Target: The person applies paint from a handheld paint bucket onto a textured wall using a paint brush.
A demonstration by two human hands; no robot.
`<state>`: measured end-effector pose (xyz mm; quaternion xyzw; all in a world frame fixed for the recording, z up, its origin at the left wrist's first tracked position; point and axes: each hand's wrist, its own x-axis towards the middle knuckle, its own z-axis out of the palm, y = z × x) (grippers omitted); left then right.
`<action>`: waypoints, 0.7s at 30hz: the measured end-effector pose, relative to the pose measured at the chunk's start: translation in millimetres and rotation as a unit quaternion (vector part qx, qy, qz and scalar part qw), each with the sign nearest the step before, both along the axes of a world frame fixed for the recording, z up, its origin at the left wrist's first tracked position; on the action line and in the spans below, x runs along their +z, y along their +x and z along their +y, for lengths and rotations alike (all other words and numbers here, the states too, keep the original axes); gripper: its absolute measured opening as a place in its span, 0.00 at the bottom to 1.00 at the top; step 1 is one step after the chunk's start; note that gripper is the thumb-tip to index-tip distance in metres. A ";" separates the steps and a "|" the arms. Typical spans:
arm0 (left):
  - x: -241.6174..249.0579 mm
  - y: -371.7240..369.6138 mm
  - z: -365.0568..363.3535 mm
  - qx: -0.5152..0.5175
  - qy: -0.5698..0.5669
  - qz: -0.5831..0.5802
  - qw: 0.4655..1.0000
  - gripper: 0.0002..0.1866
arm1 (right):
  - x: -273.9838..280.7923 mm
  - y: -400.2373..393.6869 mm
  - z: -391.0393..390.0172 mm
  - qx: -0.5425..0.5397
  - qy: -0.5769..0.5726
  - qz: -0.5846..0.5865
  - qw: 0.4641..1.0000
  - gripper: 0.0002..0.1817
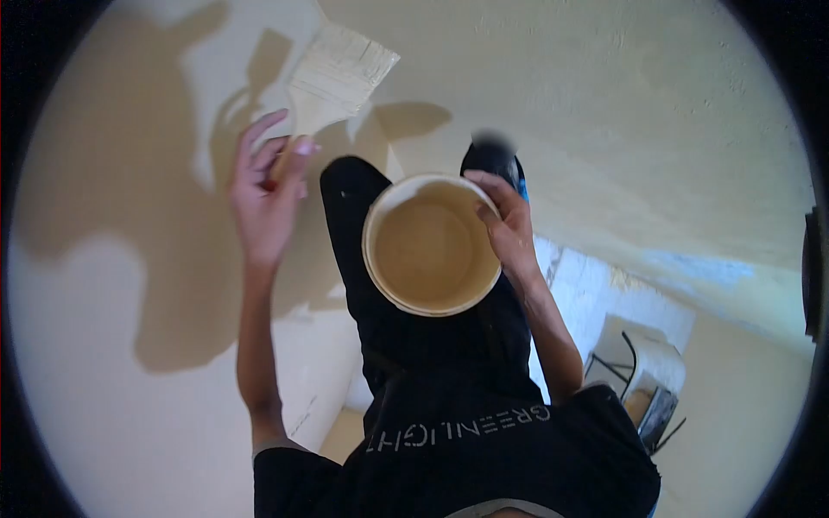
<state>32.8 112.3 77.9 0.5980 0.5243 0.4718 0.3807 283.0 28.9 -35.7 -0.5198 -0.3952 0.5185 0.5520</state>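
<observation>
Gripped by its handle in my left hand, a wide paintbrush points up and to the right. Its bristles are coated in cream paint and lie close to the wall in this view. My right hand clasps the rim of a round bucket, thumb over the inner side and fingers along the edge. Cream-beige paint shows inside the bucket, which sits over my dark-clad legs. Part of the handle is hidden by my left fingers.
Cream-coloured walls meet in a corner ahead of me, with shadows on the left wall. Behind me to the right, a pale bucket-like container stands by dark bars on a whitish floor. A dark object lies at the far right edge.
</observation>
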 end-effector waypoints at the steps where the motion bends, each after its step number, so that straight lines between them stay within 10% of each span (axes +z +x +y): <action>1: 10.0 -6.1 -11.6 -0.004 -0.005 0.051 0.999 0.17 | -1.1 -1.2 -4.0 -0.010 0.001 0.001 1.000 0.20; 15: 45.8 20.5 -89.4 -0.309 -0.067 0.366 0.875 0.12 | 15.2 -16.6 -38.0 -0.064 0.033 -0.088 0.994 0.24; 21: 0.7 50.7 -77.6 -0.364 0.055 0.572 0.733 0.11 | 12.5 -16.6 -41.3 -0.062 0.072 -0.078 0.992 0.25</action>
